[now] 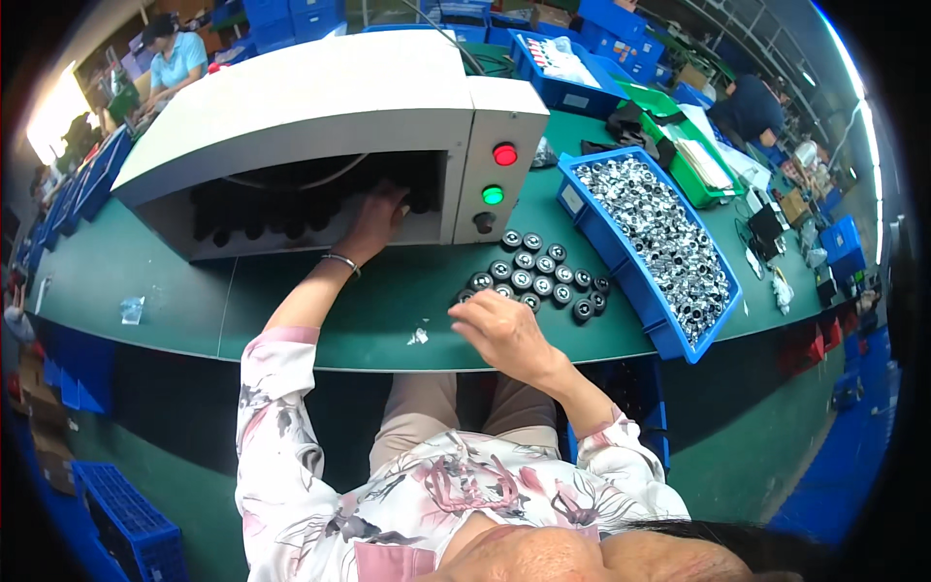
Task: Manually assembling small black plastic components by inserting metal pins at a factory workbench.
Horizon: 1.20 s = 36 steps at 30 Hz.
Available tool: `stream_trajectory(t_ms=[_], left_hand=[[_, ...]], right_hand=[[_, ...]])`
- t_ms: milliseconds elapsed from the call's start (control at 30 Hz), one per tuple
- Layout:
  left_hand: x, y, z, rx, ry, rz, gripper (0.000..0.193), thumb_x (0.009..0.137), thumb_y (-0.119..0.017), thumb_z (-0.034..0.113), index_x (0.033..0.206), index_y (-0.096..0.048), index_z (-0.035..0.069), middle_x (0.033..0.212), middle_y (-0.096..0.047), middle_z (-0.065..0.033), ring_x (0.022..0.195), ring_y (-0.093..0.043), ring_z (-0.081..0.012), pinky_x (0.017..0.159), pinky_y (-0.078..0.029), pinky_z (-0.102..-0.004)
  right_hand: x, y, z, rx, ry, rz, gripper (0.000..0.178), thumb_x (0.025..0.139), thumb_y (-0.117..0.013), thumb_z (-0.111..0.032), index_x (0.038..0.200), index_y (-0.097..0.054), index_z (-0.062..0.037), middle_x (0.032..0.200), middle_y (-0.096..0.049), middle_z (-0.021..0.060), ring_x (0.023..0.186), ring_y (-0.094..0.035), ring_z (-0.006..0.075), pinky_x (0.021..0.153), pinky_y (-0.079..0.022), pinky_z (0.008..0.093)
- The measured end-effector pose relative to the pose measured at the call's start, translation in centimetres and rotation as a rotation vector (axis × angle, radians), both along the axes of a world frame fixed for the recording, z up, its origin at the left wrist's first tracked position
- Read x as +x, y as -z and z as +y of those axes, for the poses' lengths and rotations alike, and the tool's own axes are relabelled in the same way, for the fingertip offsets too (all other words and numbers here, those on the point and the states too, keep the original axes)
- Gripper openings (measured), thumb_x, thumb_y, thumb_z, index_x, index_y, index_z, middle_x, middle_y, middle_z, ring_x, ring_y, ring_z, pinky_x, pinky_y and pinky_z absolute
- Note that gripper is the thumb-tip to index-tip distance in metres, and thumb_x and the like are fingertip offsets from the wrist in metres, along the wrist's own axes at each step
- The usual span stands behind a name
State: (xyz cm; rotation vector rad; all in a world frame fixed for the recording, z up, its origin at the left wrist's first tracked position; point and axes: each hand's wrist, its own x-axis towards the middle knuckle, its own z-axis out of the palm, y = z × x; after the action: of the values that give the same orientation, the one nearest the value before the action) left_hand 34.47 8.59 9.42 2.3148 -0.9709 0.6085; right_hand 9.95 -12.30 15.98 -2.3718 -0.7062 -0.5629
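Observation:
My left hand [376,221] reaches into the dark opening of a white machine housing [291,107]. Its fingers are in shadow, close to a row of dark round parts [254,229] inside, and their grip is hidden. Just outside the opening, several black round caps [542,285] with silvery centres lie grouped on the green table. Over the near left side of this group is my right hand [506,335], its fingers bent and drawn together toward the thumb. Whatever those fingers hold, if anything, is too small or hidden to make out.
A blue bin [648,233] full of small shiny metal pieces stands right of the caps. Behind it are a green tray [693,165] and another blue bin [572,92]. Red [504,154] and green [493,195] lights mark the housing's front. Plastic scraps [418,337] lie near the table edge.

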Motion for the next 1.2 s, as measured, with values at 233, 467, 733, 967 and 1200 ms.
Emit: stream_trajectory(t_ms=[233, 467, 733, 967, 1200], left_hand=[[1.0, -0.6, 0.0, 0.035, -0.03, 0.086, 0.022, 0.076, -0.067, -0.001, 0.097, -0.07, 0.006, 0.104, -0.063, -0.019, 0.092, -0.065, -0.0375, 0.079, -0.054, -0.0464], [-10.7, -4.8, 0.0, -0.499, 0.061, 0.602, 0.013, 0.08, -0.074, 0.0, 0.092, -0.068, 0.0, 0.086, -0.062, -0.0038, 0.076, -0.06, -0.0115, 0.069, -0.049, -0.0245], [-26.2, -3.3, -2.6, -1.076, 0.332, 1.178, 0.006, 0.086, -0.071, -0.002, 0.088, -0.066, 0.0, 0.092, -0.059, -0.0023, 0.079, -0.06, -0.0109, 0.075, -0.05, -0.0258], [-31.2, -2.2, -3.8, -1.246, 0.334, 1.281, 0.005, 0.088, -0.072, 0.001, 0.089, -0.067, 0.001, 0.094, -0.061, -0.0038, 0.079, -0.061, -0.0132, 0.073, -0.052, -0.0282], [-33.5, -0.5, -2.9, -0.853, 0.301, 1.216, 0.007, 0.091, -0.068, 0.004, 0.095, -0.066, -0.001, 0.099, -0.06, -0.0018, 0.089, -0.054, -0.0061, 0.076, -0.044, -0.0217]], right_hand=[[-3.2, 0.2, -5.1, -0.045, 0.139, 0.128, 0.016, 0.082, -0.072, -0.006, 0.096, -0.068, -0.0013, 0.085, -0.064, 0.0119, 0.078, -0.065, 0.03, 0.067, -0.052, 0.039], [-4.3, 0.7, -3.3, 0.293, 0.043, 0.275, 0.016, 0.087, -0.069, -0.004, 0.102, -0.069, 0.0012, 0.089, -0.065, 0.0113, 0.08, -0.066, 0.0223, 0.069, -0.052, 0.032], [-5.5, 3.2, 1.4, 0.868, 0.024, 0.345, 0.018, 0.083, -0.072, 0.001, 0.101, -0.069, 0.0025, 0.099, -0.064, 0.0078, 0.082, -0.064, 0.0124, 0.069, -0.052, 0.0239], [-9.2, 4.6, -0.2, 0.818, -0.054, 0.422, 0.013, 0.083, -0.074, 0.0, 0.094, -0.067, 0.0031, 0.088, -0.063, 0.0075, 0.08, -0.063, 0.0134, 0.066, -0.051, 0.0261], [-11.8, 7.4, -1.5, 0.684, -0.098, 0.46, 0.015, 0.083, -0.074, -0.006, 0.083, -0.061, 0.0003, 0.077, -0.056, 0.0049, 0.067, -0.054, 0.0135, 0.06, -0.042, 0.027]])
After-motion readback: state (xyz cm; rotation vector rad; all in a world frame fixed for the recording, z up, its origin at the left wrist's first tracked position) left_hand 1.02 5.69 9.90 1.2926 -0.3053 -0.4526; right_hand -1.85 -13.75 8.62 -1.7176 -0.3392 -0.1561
